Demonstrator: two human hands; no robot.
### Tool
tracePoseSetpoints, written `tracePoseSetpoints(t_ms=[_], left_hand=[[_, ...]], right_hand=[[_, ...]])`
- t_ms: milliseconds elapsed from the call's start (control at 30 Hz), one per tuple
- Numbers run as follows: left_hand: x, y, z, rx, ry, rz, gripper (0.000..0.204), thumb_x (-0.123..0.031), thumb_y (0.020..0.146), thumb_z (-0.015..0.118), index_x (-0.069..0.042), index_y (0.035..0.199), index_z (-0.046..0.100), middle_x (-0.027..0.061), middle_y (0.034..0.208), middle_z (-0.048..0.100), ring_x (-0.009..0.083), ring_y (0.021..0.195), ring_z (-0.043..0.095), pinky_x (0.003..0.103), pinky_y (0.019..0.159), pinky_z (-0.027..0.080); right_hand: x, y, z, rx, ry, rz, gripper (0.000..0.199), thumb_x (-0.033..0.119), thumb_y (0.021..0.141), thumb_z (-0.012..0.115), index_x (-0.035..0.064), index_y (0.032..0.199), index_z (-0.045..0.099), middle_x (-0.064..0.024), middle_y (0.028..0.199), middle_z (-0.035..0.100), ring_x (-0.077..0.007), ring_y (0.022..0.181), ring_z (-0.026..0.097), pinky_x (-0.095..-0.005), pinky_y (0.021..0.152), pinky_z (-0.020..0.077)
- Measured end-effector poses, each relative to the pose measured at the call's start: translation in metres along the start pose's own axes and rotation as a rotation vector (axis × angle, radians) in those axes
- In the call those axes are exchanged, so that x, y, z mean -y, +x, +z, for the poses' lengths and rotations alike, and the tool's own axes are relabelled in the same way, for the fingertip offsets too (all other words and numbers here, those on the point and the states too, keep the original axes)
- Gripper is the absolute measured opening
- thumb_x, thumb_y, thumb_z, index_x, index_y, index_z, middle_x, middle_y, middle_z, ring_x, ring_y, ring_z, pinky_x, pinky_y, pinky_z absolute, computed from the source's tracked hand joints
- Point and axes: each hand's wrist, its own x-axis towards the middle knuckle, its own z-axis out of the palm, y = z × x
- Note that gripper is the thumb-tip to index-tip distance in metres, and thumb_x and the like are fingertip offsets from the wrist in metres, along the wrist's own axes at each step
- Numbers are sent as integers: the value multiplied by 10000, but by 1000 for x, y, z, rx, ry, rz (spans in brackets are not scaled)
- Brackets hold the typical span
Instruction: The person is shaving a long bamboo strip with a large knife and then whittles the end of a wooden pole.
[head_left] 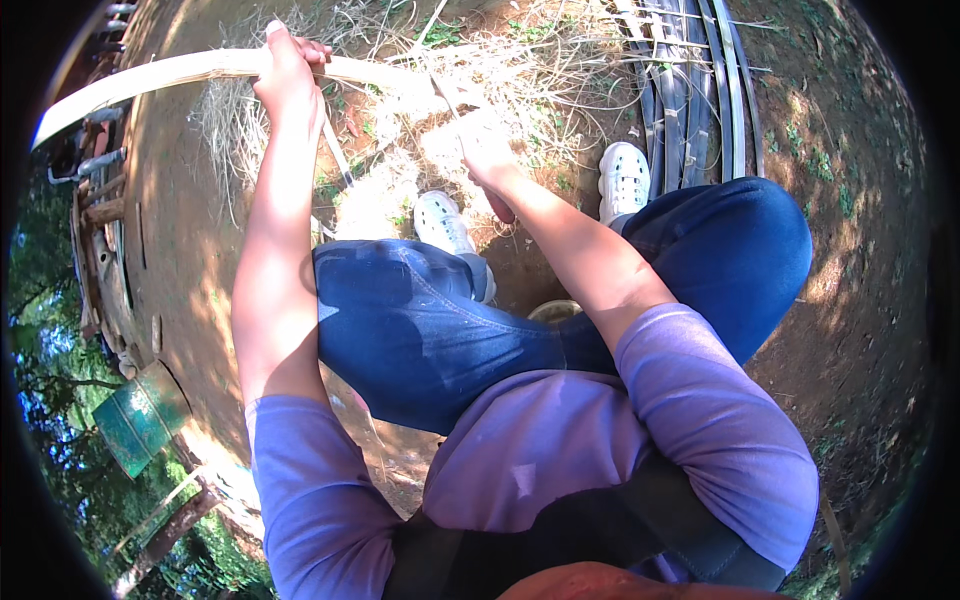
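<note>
Gripping the pale bamboo strip (180, 72) with my left hand (287, 75) steadies it while my right hand (487, 150), fingers overexposed beyond telling, works its near end.

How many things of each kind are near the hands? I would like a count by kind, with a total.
Pale bamboo strip, gripped by the left hand: 1
Thin blade or sliver at the right hand, washed out by sun: 1
White shoes: 2
Bundle of dark strips: 1
Green metal can: 1
Total: 6
</note>
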Motion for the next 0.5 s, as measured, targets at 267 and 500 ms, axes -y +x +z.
tracePoseSetpoints(t_ms=[267,500], left_hand=[[-7,-10,14,16,20,4,357,-253,1012,467,-80,704,422,44,597,439,179,594,490,410,741,498],[-5,-5,12,-17,42,-19,378,-267,1012,464,-91,684,400,46,595,438,190,600,493,404,724,493]], right_hand=[[-17,24,-26,1,61,220,438,404,990,349,28,1043,566,-146,654,569,-231,512,587,-381,485,511],[-38,11,-38,0,-171,141,437,415,990,352,35,1016,566,-132,646,563,-216,505,577,-374,481,507]])
